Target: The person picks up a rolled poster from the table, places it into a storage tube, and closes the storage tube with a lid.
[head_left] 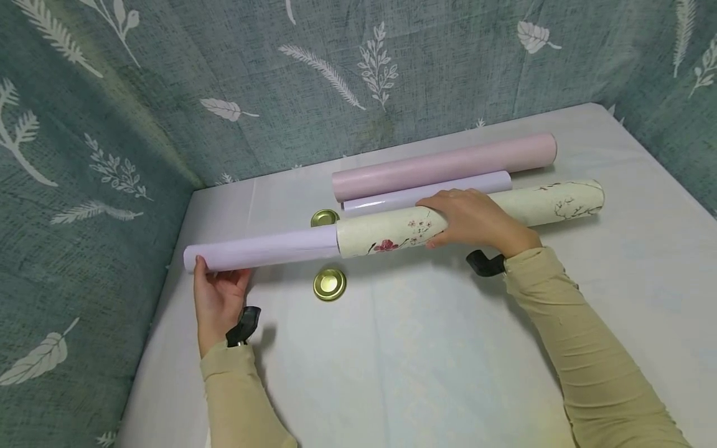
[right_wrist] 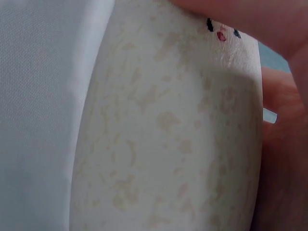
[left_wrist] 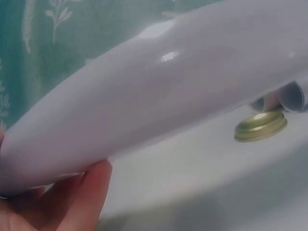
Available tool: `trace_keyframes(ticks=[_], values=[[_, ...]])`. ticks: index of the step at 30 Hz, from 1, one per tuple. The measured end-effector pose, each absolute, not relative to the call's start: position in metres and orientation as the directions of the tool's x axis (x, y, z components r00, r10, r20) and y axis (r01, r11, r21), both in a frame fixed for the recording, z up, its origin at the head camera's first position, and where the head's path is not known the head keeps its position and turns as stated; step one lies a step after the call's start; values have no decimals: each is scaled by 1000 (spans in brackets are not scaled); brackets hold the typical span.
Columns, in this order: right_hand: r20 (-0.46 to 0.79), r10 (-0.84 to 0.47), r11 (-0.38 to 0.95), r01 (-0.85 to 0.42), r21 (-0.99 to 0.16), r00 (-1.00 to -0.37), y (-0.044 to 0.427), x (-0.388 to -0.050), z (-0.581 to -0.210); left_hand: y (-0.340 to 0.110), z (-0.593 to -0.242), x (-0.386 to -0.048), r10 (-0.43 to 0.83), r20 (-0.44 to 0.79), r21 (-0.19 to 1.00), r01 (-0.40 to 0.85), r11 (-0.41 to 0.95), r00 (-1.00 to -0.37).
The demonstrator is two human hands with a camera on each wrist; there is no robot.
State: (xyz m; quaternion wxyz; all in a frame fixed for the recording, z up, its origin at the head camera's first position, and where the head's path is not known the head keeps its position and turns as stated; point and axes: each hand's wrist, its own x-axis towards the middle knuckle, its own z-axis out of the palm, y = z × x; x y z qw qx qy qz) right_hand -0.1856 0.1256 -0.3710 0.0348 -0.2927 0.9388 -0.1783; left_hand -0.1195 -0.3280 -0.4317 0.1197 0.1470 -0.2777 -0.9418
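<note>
A glossy lavender roll (head_left: pixel 269 247) lies level above the table, its right end inside or against the open left end of a cream wallpaper roll (head_left: pixel 386 233) printed with red blossoms and branches. My left hand (head_left: pixel 221 305) holds the lavender roll near its far left end, thumb in front and fingers beneath; in the left wrist view, fingers (left_wrist: pixel 89 197) touch its underside. Over the middle of the cream roll, my right hand (head_left: pixel 476 218) grips from above. The right wrist view shows the cream roll's surface (right_wrist: pixel 163 134) up close, with the hand wrapped along its side.
Behind lie a pink roll (head_left: pixel 442 165) and a second lavender roll (head_left: pixel 426 191), partly covered by the cream one. Two gold jar lids rest on the white table: a near lid (head_left: pixel 329 284) and a far lid (head_left: pixel 325 218). A green leaf-print curtain (head_left: pixel 252 74) stands behind.
</note>
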Motion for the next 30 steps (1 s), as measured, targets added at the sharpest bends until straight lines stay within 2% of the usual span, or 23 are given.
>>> trace_keyframes(ticks=[7, 21, 28, 30], values=[[31, -563, 761, -533, -370, -826, 125, -185, -373, -329, -429, -120, -304, -223, 553, 137, -822, -926], [24, -579, 755, -547, -361, -815, 123, -186, -376, -330, -433, -120, -205, -193, 511, 80, -856, -959], [43, -579, 751, -553, -360, -815, 124, -186, -375, -331, -434, -122, -172, -241, 372, 73, -925, -955], [41, -575, 755, -549, -359, -817, 126, -185, -374, -330, -434, -123, -164, -241, 363, 68, -929, -957]])
